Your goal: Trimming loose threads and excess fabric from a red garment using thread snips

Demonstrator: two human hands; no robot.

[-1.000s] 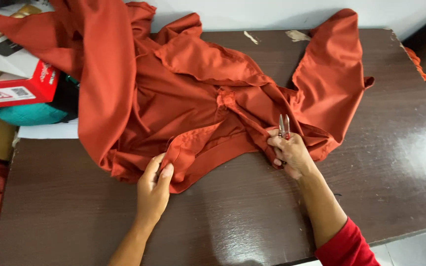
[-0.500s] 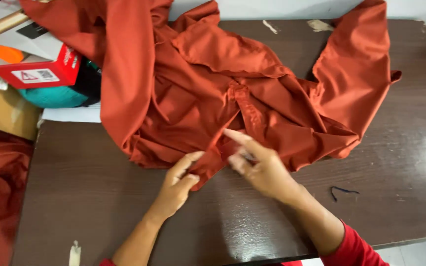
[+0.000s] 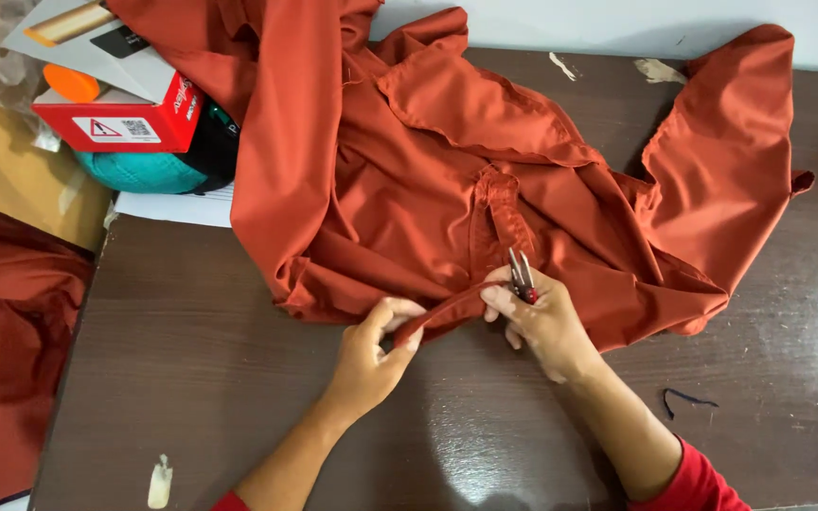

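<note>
Head view, one frame. L hand [image 3: 368,348] pinches the hem [image 3: 442,312] of the shirt [image 3: 409,189] between thumb and curled fingers, pulling it taut toward 9 o'clock. R hand [image 3: 542,317] closed round small metal snips [image 3: 522,274] with a red grip, blades pointing to 12 o'clock; its fingertips also press the same hem strip. Looks like loose-thread trimming along the hem, my read only. To do it well: I'd keep the hem stretched flat between both hands, keep the snip tips parallel to the fold and not angled into the cloth, catch only the thread, cut close w/o nicking the stitch line. Can't tell if blades are apart or together, too small. Shirt lies bunched over the far half of the table [image 3: 191,378], from 10 to 2 o'clock of the hands, sleeve thrown out at 2 o'clock; hem edge sits right btwn the hands, touching both. Dark thread scrap [image 3: 685,399] on table at 4 o'clock of R hand, apart from it. Red box [image 3: 120,118] at 10 o'clock, well apart.
</note>
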